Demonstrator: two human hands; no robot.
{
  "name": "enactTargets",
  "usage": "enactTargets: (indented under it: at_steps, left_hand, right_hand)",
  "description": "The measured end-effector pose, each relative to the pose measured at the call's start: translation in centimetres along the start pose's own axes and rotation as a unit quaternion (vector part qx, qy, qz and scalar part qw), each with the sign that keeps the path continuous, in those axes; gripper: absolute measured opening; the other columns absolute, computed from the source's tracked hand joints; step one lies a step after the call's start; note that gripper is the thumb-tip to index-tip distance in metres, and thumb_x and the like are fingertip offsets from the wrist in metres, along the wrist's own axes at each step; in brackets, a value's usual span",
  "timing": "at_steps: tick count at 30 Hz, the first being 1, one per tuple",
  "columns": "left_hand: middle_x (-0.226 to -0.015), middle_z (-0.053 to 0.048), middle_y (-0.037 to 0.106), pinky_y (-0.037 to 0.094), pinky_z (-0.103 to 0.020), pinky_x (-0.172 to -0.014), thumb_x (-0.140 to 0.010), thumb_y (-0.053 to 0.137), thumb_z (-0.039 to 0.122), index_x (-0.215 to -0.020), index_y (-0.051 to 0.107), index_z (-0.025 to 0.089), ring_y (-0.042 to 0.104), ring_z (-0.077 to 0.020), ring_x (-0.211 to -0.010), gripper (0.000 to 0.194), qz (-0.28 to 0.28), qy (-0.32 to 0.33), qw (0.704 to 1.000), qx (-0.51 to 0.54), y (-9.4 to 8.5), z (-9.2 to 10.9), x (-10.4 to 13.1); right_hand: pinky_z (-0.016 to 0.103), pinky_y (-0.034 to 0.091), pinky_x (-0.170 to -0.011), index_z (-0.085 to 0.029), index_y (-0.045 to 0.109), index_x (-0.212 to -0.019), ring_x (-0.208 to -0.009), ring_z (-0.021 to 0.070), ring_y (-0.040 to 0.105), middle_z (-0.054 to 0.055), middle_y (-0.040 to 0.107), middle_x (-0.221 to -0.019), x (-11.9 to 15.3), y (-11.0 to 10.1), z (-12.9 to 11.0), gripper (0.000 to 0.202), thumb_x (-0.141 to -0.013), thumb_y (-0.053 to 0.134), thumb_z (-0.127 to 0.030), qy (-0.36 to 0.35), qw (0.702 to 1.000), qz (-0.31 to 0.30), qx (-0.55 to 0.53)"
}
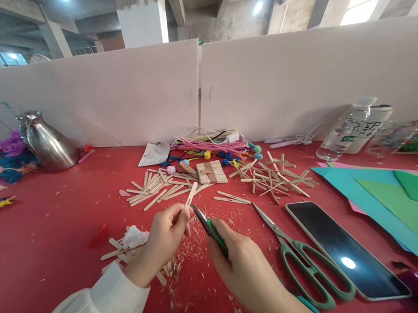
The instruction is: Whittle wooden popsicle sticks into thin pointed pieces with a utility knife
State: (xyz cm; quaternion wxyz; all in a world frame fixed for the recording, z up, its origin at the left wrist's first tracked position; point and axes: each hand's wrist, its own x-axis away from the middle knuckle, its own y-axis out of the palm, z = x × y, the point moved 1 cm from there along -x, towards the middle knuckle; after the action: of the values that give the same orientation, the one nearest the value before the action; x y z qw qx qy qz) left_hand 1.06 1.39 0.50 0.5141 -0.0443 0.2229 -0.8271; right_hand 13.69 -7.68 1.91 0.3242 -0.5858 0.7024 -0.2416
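Observation:
My left hand pinches a wooden craft stick upright between thumb and fingers; a narrow slot shows in the stick. In my right hand is a green utility knife, its blade out and pointing at the stick near my left fingertips. Whether the blade touches the wood I cannot tell. Wood shavings litter the red table below both hands. More craft sticks and a crumpled white tissue lie beside my left wrist, partly hidden by it.
Loose sticks, a stick bundle and a stick pile lie beyond my hands. Green-handled scissors and a phone are at right, near coloured paper and a water bottle. A metal jug stands left, before a white partition.

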Motion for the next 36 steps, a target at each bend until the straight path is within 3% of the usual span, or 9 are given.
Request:
enactTargets:
  at_steps: [14,26,32,36]
  left_hand:
    - [-0.050,0.003,0.046,0.030,-0.018,-0.044,-0.086,0.039,0.045,-0.069,0.049,0.017,0.041,-0.0094,-0.044,0.033,0.004,0.002,0.999,-0.034,0.00,0.21,0.27]
    - [-0.052,0.003,0.049,0.031,-0.019,-0.049,-0.088,0.036,0.038,-0.066,0.047,0.018,0.046,-0.0103,-0.046,0.032,0.025,0.056,0.991,-0.117,0.13,0.35,0.48]
    - [-0.058,0.001,0.057,0.034,-0.020,-0.053,-0.090,0.035,0.036,-0.070,0.049,0.018,0.054,-0.0126,-0.053,0.030,0.043,0.072,0.986,-0.141,0.36,0.50,0.64]
    - [-0.058,0.001,0.057,0.036,-0.020,-0.054,-0.090,0.035,0.037,-0.069,0.049,0.019,0.055,-0.0127,-0.054,0.031,0.051,0.064,0.988,-0.131,0.42,0.49,0.69]
  right_hand:
    - [0.024,0.028,-0.049,-0.019,0.046,-0.083,-0.053,0.0156,0.052,0.003,0.058,-0.064,0.10,0.44,0.27,0.017,-0.084,0.029,-0.022,0.017,0.998,-0.025,0.062]
    - [0.025,0.026,-0.048,-0.022,0.039,-0.077,-0.051,0.0150,0.048,0.001,0.053,-0.060,0.27,0.58,0.02,0.012,-0.084,0.029,-0.023,0.040,0.998,-0.031,0.047]
    - [0.024,0.031,-0.050,-0.023,0.037,-0.074,-0.051,0.0139,0.049,0.001,0.054,-0.061,0.28,0.67,-0.41,0.011,-0.083,0.031,-0.022,0.072,0.995,-0.036,-0.051]
    - [0.023,0.028,-0.043,-0.024,0.035,-0.073,-0.038,0.0113,0.042,-0.007,0.041,-0.047,0.32,0.78,-0.41,0.011,-0.084,0.032,-0.024,0.084,0.988,-0.033,-0.125]
